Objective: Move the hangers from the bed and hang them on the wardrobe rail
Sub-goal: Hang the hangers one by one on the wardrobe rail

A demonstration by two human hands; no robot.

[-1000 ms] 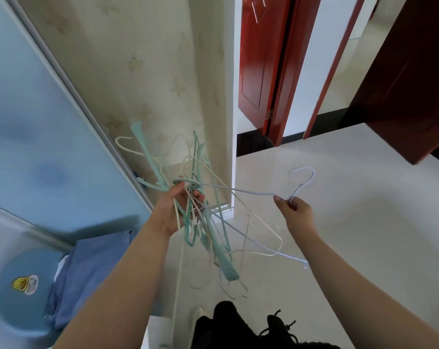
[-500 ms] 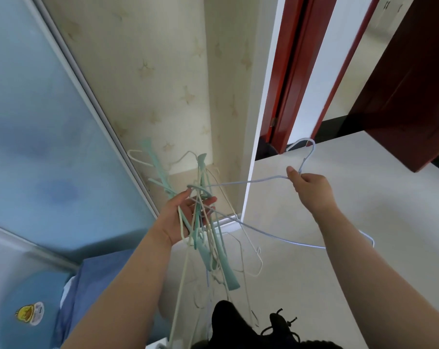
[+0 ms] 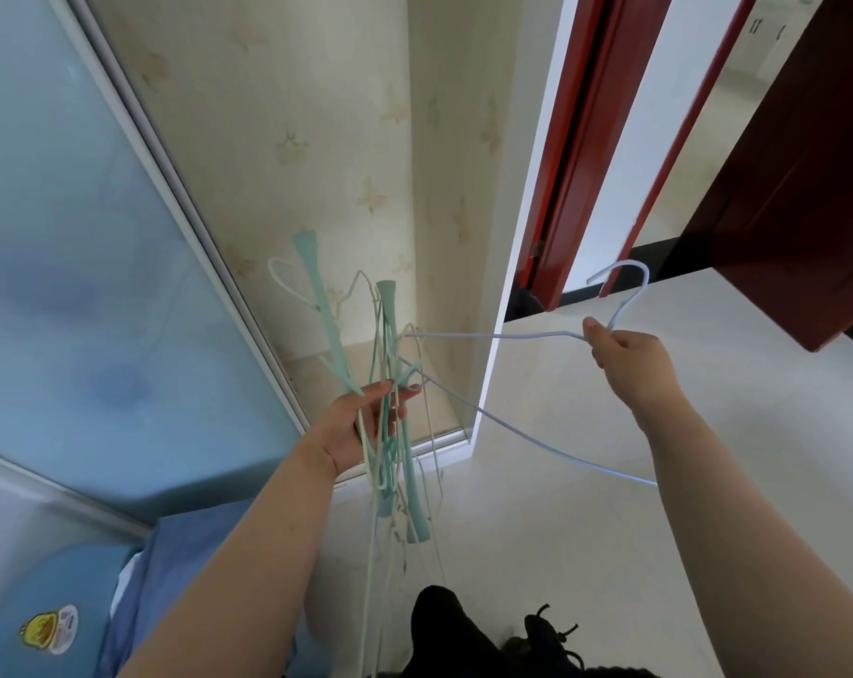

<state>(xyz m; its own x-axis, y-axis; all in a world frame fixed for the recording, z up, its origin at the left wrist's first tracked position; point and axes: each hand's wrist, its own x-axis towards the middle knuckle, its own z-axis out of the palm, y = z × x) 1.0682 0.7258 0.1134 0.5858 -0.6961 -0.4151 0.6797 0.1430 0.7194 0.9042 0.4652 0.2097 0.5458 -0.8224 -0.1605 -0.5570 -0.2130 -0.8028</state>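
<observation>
In front of the wardrobe, your right hand point(image 3: 630, 362) has lifted, pinching one blue hanger point(image 3: 527, 423) nearly free of the bundle point(image 3: 390, 408) gripped in your left hand point(image 3: 361, 423); hanging comes next.

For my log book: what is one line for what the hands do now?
left hand: grips hanger bunch | right hand: pinches blue hanger at hook | rail: not seen

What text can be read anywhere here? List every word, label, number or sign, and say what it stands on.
No text here can be read.
Round sticker on the blue surface at lower left: a yellow picture and some small print, too blurred to read.
Hangers, walls and red door: no lettering shows.
</observation>
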